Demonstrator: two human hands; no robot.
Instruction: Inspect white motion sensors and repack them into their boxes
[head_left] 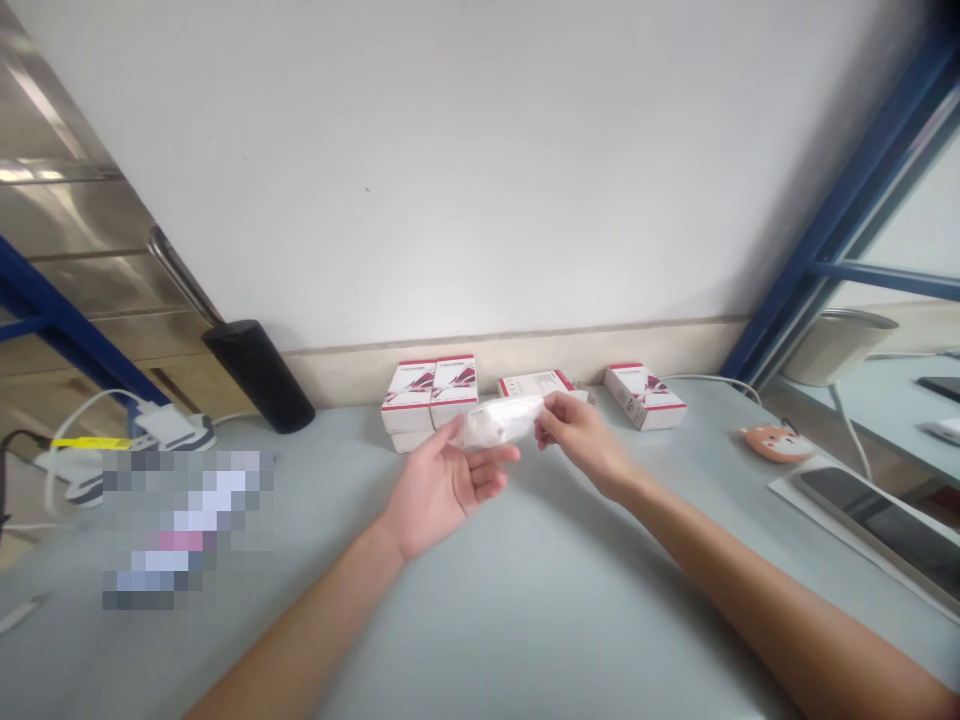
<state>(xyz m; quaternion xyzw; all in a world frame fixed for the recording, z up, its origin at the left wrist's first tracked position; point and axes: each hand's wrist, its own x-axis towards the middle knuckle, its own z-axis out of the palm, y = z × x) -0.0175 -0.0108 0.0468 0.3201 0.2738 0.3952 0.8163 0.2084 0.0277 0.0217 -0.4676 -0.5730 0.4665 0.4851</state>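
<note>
A white packet in clear plastic wrap (501, 421) is held up between my two hands above the table; what is inside cannot be made out. My right hand (581, 435) pinches its right end between thumb and fingers. Palm up, my left hand (442, 490) holds the other end, thumb at its left side and fingers curled below. Just behind my left hand stand stacked white-and-red boxes (429, 390). Another white-and-red box (536, 383) lies behind the packet, partly hidden by it and my right hand. To the right sits a further box (645, 396) of the same kind.
On the grey table (517, 620), a black cylinder (259, 375) leans at the back left. White chargers and cables (161, 425) and a blurred-out item (187, 530) lie on the left. An orange animal-face item (776, 442) and a dark flat device (877, 520) are on the right.
</note>
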